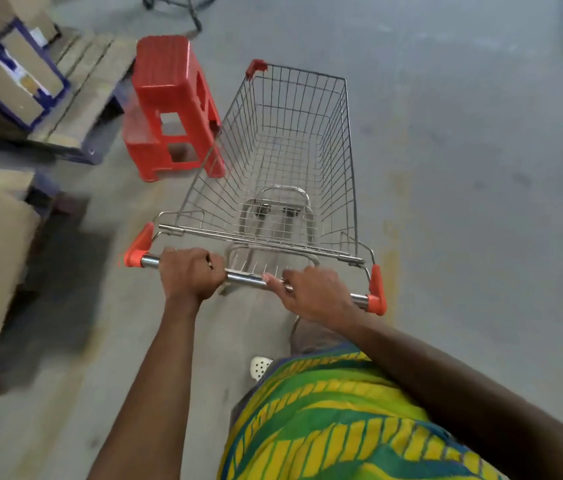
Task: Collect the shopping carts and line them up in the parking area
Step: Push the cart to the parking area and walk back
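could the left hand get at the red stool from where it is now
Probably yes. The left hand grips the cart handle, and the stool stands ahead to the left, against the cart's side, with open floor between. It would have to let go and stretch forward.

Two hands, left hand and right hand, grip the handle bar of an empty wire shopping cart beside a red plastic stool.

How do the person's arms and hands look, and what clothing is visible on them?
Both forearms are bare, with no sleeves in view. The left hand and right hand wear no gloves, and no rings or watch can be seen. The shirt has green and yellow stripes with thin blue lines.
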Motion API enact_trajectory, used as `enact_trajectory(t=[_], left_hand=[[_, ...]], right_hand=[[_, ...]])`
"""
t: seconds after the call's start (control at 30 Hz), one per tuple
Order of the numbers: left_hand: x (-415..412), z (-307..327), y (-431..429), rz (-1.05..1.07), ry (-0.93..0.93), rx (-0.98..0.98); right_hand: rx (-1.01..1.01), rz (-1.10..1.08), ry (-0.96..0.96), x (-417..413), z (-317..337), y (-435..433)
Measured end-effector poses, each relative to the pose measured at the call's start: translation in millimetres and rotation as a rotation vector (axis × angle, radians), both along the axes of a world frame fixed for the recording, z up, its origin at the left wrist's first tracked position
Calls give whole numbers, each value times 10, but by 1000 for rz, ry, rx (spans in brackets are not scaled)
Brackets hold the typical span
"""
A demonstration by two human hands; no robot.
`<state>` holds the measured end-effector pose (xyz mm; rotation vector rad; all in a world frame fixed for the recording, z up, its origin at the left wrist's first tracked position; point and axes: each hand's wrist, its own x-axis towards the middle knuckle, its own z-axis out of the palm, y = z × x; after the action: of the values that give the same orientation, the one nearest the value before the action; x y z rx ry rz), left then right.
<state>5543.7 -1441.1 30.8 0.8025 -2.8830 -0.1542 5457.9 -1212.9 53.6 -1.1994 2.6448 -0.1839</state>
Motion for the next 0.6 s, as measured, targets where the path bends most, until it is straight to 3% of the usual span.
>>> enact_trajectory(t=[0.17, 0.37, 0.6], left_hand=[[-684, -61, 447, -35, 25, 37], [-1519, -17, 1048, -126, -25, 69], [-2423, 68, 1244, -125, -102, 42]], right_hand=[[35, -93, 238, -627, -59, 459], [-28, -391, 304, -1536, -137, 968], [-116, -417, 354, -2434, -192, 1173]])
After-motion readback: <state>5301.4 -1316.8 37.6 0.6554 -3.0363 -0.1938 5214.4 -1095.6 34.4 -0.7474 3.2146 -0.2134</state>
